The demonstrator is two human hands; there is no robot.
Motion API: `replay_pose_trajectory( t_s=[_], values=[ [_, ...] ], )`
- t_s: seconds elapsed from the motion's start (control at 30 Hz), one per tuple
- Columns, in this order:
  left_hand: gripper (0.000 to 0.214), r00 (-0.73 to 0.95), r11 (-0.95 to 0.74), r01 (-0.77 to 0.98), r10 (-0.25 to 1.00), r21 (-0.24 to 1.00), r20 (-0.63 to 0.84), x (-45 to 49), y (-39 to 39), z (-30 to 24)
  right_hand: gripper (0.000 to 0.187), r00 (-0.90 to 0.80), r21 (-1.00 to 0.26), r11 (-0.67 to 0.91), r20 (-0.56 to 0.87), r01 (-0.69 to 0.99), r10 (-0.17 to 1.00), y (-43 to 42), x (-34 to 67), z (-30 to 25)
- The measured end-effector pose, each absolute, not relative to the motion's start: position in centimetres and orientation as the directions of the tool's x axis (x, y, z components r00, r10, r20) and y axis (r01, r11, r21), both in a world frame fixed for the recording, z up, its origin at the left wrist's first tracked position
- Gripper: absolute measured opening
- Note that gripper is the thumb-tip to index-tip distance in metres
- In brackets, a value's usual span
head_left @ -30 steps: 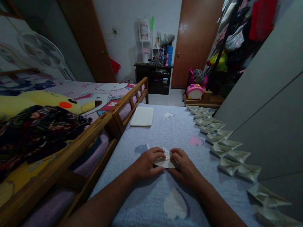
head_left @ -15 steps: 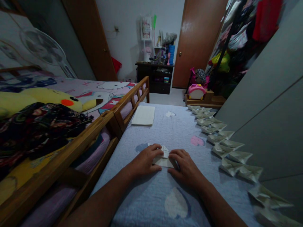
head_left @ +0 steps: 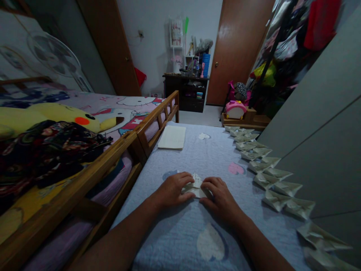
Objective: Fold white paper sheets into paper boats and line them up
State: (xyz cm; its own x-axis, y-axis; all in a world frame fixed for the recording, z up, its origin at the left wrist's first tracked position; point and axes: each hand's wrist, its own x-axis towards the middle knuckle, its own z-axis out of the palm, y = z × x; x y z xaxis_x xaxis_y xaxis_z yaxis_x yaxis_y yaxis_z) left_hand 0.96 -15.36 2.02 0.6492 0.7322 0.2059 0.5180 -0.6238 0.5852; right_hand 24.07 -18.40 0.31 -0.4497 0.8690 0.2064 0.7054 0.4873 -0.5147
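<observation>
A: What is filling the most space around the work?
B: The quilt (head_left: 208, 158). It is spreading out pale blue, and hearts (head_left: 236, 168) in pink, white and grey-blue are showing on it. The wooden rail (head_left: 158, 122) is running along its left side.

A: What is coming next in size?
B: A row of folded shapes (head_left: 263, 180). They are lining the right edge, off-white and creased, standing close together with pointed ends. Then the pad (head_left: 172, 137), which is lying flat near the far left corner, well apart from the hands.

A: How are the hands gripping?
B: The left hand (head_left: 175, 190) is pinching the left end of the paper (head_left: 196, 193) between thumb and fingers. The right hand (head_left: 218, 194) is doing likewise at the right end. How hard either is pressing, I cannot tell.

A: And how is the paper looking?
B: It is sitting between the hands, low at the middle of the quilt; whether it is touching the cloth, I cannot tell. It is showing cream-white and folded: a plain band is running crosswise on the near side, and a smaller peak (head_left: 196, 179) is pointing away beyond it. Tiny dark marks are speckling that peak, too small for reading.
</observation>
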Motion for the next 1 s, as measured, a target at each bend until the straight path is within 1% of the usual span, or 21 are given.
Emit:
replay_pose_trajectory(
  t_s=[0.13, 0.23, 0.37, 0.5, 0.57, 0.73, 0.9, 1.0],
  values=[
    [0.027, 0.648, -0.628, 0.536, 0.734, 0.564, 0.202, 0.9, -15.3, 1.9, 0.018, -0.448, -0.536, 0.487, 0.213, 0.69, 0.868, -18.3, 24.2, 0.2],
    [0.024, 0.645, -0.641, 0.564, 0.735, 0.521, 0.207, 0.9, -15.1, 1.9, 0.012, -0.444, -0.541, 0.494, 0.231, 0.681, 0.866, -18.2, 24.2, 0.2],
    [0.021, 0.671, -0.688, 0.557, 0.703, 0.465, 0.237, 1.0, -15.0, 1.8, 0.012, -0.442, -0.523, 0.512, 0.263, 0.681, 0.857, -18.1, 23.9, -0.1],
    [0.012, 0.67, -0.68, 0.563, 0.708, 0.47, 0.222, 1.3, -15.1, 1.4, 0.014, -0.428, -0.522, 0.531, 0.314, 0.668, 0.847, -18.0, 23.8, -0.3],
    [0.012, 0.669, -0.671, 0.569, 0.714, 0.476, 0.206, 1.4, -15.2, 1.2, 0.014, -0.428, -0.529, 0.542, 0.333, 0.653, 0.84, -18.1, 23.8, -0.3],
    [0.01, 0.679, -0.672, 0.547, 0.705, 0.499, 0.205, 1.7, -15.7, 1.2, 0.015, -0.443, -0.54, 0.551, 0.33, 0.636, 0.834, -18.6, 23.7, 0.4],
    [0.015, 0.684, -0.653, 0.547, 0.709, 0.523, 0.17, 2.0, -16.0, 1.2, 0.016, -0.475, -0.539, 0.555, 0.295, 0.633, 0.829, -18.8, 23.4, 0.4],
    [0.031, 0.682, -0.653, 0.553, 0.712, 0.517, 0.169, 2.1, -16.0, 1.0, 0.016, -0.493, -0.538, 0.564, 0.287, 0.627, 0.821, -18.6, 23.4, 0.3]
  ],
)
